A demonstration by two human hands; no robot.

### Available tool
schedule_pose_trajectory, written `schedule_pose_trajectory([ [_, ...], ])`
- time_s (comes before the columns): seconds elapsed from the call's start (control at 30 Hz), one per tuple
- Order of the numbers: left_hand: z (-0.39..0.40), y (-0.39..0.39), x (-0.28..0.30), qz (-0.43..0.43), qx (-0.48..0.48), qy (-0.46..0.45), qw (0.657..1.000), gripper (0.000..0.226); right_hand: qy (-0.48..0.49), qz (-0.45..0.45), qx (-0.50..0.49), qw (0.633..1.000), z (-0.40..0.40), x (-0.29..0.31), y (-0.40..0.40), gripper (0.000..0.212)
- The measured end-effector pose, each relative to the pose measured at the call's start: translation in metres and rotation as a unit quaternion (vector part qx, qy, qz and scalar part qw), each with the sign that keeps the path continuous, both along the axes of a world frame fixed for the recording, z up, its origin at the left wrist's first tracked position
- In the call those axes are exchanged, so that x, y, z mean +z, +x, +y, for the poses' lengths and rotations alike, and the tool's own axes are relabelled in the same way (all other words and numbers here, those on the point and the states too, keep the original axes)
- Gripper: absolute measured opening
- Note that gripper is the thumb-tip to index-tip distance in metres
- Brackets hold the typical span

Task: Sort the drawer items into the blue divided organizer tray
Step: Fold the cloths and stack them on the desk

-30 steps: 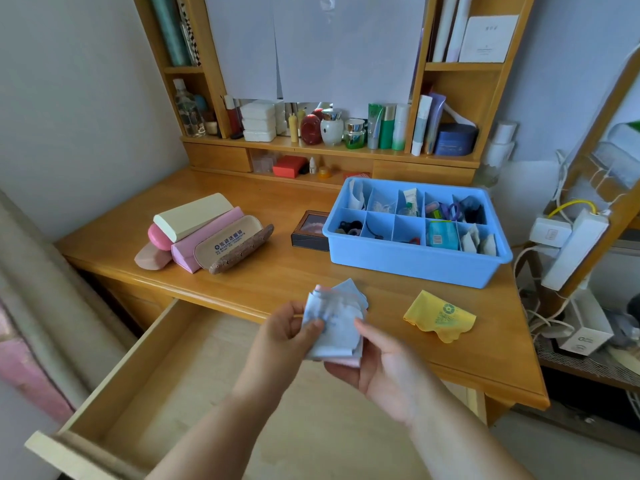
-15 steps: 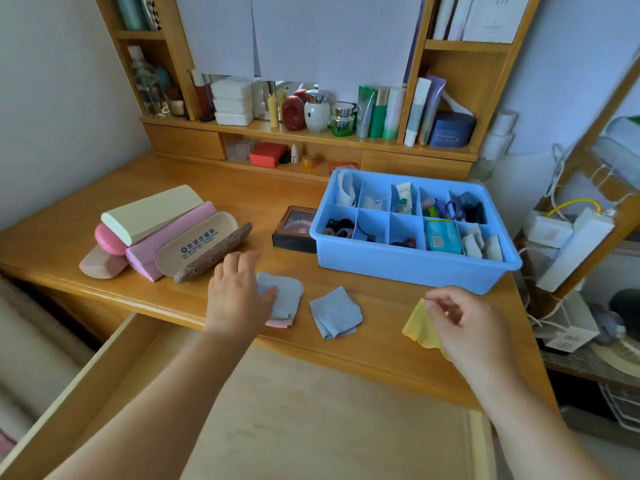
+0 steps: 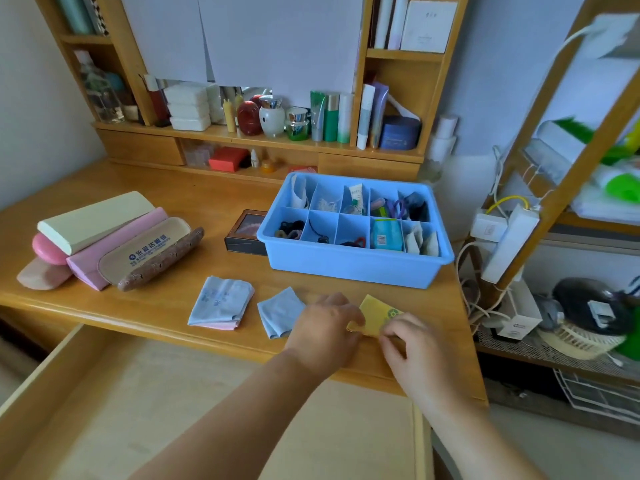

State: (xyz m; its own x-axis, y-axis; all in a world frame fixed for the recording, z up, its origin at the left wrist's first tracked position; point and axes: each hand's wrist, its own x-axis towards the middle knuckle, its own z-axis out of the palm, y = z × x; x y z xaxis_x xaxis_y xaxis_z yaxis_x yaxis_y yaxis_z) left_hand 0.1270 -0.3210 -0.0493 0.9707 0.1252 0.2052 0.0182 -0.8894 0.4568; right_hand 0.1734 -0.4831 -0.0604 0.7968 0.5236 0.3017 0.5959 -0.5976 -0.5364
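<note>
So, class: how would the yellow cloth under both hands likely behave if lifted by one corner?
The yellow cloth looks thin and folded, so it would probably droop and unfold. It seems light. Lying flat on the desk, it likely slides when the left hand pushes.

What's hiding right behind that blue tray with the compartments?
Behind the blue plastic divided tray, at its left corner, a small dark wooden box with a glass-like lid pokes out. Its right part is covered by the tray, so its full extent is hidden.
</note>
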Motion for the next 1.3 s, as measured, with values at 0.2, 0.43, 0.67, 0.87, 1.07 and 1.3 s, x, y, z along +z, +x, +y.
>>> schedule_pose_trajectory([
  [0.2, 0.002, -0.018, 0.002, 0.006, 0.015, -0.01, 1.0, 0.005, 0.005, 0.033, 0.087, 0.996, -0.012, 0.008, 0.001, 0.003],
  [0.43, 0.002, -0.045, 0.004, 0.05, 0.028, -0.03, 0.998, 0.007, -0.046, 0.08, 0.113, 0.989, -0.032, 0.006, 0.008, 0.04],
  [0.67, 0.001, -0.044, 0.01, 0.07, 0.037, -0.027, 0.997, 0.008, -0.044, 0.059, 0.117, 0.99, -0.029, 0.006, 0.019, 0.012],
  [0.87, -0.023, -0.027, 0.019, -0.009, -0.029, 0.003, 1.0, 0.02, -0.051, 0.06, 0.128, 0.989, -0.026, 0.01, 0.022, 0.008],
  [1.07, -0.035, -0.012, 0.016, 0.046, -0.075, 0.151, 0.985, 0.024, -0.043, 0.071, 0.12, 0.989, -0.027, 0.008, 0.025, 0.011],
  [1.3, -0.027, -0.009, 0.019, 0.063, -0.049, -0.008, 0.997, 0.015, -0.05, 0.112, 0.135, 0.983, -0.032, 0.004, 0.029, 0.015],
])
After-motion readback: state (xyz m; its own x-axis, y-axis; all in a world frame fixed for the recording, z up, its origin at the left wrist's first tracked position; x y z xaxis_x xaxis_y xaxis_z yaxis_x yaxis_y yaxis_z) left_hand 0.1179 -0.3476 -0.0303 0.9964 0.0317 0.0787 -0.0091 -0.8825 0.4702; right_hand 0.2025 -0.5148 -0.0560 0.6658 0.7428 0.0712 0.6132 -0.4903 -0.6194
